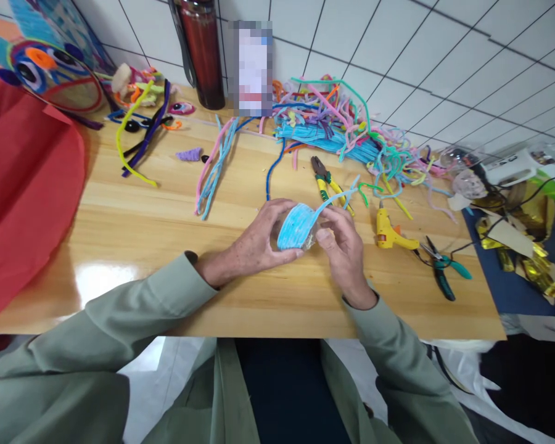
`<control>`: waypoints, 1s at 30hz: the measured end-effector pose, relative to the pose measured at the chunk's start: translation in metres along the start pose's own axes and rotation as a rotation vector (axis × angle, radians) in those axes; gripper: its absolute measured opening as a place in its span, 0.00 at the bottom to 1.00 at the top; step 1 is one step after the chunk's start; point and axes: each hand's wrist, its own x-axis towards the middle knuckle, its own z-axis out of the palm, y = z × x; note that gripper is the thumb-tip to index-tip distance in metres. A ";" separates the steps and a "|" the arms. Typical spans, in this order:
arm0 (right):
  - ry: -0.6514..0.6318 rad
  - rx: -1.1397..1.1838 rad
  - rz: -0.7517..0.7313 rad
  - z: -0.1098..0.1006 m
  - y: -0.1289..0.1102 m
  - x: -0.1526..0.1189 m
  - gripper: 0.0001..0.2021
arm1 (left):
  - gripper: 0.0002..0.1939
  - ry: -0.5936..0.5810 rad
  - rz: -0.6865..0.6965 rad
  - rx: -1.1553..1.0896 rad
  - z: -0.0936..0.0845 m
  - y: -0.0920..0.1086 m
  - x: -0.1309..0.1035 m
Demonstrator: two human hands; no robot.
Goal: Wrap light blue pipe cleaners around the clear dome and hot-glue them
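Observation:
A light blue wound bundle [296,226], wrapped around something clear at its right end, is held above the wooden table [166,228]. My left hand [263,240] curls around its left side, thumb below and fingers above. At the right end, my right hand [343,246] closes thumb and fingers on the bundle where loose light blue stems [335,198] stick out to the upper right. Just behind that hand lie pliers with yellow and green handles [326,179]. A yellow glue gun [388,231] rests to the right.
Teal-handled pliers [444,268] lie near the right edge. Behind are a pile of pipe cleaners [333,132], a red flask [203,55] and an upright phone [253,68]. Loose blue and pink stems [219,163] lie left of centre. Red sheet material [28,191] covers the left side.

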 end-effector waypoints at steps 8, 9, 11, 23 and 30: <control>-0.028 0.227 0.060 0.008 -0.010 -0.001 0.16 | 0.43 -0.006 0.012 -0.002 0.001 -0.001 0.000; -0.035 0.201 0.047 0.008 -0.011 -0.001 0.14 | 0.43 -0.002 0.011 -0.003 0.001 -0.001 0.000; -0.046 0.164 0.021 0.008 -0.013 -0.003 0.12 | 0.44 0.002 0.008 0.000 0.001 -0.002 -0.001; -0.076 -0.010 -0.051 0.007 -0.016 -0.004 0.12 | 0.41 -0.022 -0.006 0.004 0.000 0.002 0.002; -0.115 0.085 -0.047 0.010 -0.009 -0.003 0.16 | 0.42 -0.015 0.021 0.013 0.000 0.001 0.001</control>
